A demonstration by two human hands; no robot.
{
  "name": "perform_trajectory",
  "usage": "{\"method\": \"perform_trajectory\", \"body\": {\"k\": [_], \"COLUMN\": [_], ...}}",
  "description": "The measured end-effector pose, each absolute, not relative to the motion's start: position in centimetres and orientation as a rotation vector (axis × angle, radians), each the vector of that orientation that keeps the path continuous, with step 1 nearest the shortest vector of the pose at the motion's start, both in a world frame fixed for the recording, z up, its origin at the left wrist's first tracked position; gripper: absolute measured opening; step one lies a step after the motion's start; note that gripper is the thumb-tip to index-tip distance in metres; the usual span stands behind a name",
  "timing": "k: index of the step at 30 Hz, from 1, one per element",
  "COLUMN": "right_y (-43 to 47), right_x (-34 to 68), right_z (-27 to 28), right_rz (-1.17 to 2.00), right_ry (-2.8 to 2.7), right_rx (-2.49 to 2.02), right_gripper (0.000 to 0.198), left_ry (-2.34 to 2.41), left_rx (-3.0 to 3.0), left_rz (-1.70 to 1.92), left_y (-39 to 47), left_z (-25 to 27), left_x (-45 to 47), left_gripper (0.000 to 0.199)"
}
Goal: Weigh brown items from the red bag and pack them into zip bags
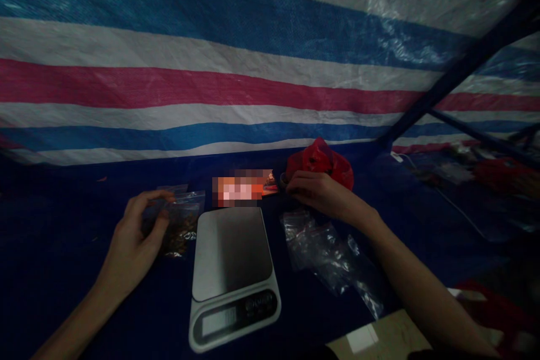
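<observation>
My left hand (pixel 141 225) reaches over small clear zip bags (pixel 183 228) that hold brown bits. Its thumb and forefinger are apart, and whether they touch the plastic I cannot tell. My right hand (pixel 314 191) is in front of a red plastic bag (pixel 320 160), its fingers bent and close together. Their tips are dim, so anything between them cannot be made out. Between the hands lies a kitchen scale (pixel 234 259) with a bare metal plate and a small display. Several flat clear zip bags (pixel 324 247) lie below my right hand.
An orange printed packet (pixel 268 183), partly blurred out, lies behind the scale. Blue cloth (pixel 139 304) covers the surface. A striped tarp (pixel 211 56) hangs behind, with a dark slanting bar (pixel 455 67) at right. A cardboard piece (pixel 388 337) is at the front right.
</observation>
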State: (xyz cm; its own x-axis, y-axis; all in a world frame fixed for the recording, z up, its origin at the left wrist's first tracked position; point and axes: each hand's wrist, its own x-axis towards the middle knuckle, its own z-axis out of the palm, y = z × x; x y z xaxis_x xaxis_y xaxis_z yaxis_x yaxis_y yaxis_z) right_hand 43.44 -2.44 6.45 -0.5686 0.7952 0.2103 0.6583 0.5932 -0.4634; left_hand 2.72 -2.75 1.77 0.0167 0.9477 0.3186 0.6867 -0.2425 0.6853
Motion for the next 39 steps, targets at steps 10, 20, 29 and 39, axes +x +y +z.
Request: {"method": "perform_trajectory", "body": {"k": [10, 20, 29, 39], "right_y": [-1.3, -4.6, -4.8, -3.9], "right_x": [43.5, 45.4, 44.3, 43.9], "right_z": [7.3, 5.2, 5.4, 4.9], "right_rz": [0.409, 0.401, 0.201, -0.082], "right_ry": [-2.19, -2.552, -2.663, -2.704], "right_rx": [-1.242, -1.475, -1.528, -1.498], "right_gripper": [0.018, 0.024, 0.02, 0.015], "left_ry": [1.652, 1.64, 1.615, 1.635], "left_rx": [1.962, 1.948, 1.956, 1.952], "left_rz": [1.059, 1.075, 1.113, 1.103], "left_y": [-2.7, -2.7, -2.8, -2.8], "left_z": [1.9, 1.7, 1.7, 1.6], "left_x": [2.8, 2.7, 2.5, 2.5], "left_gripper": [0.025, 0.023, 0.023, 0.026]}}
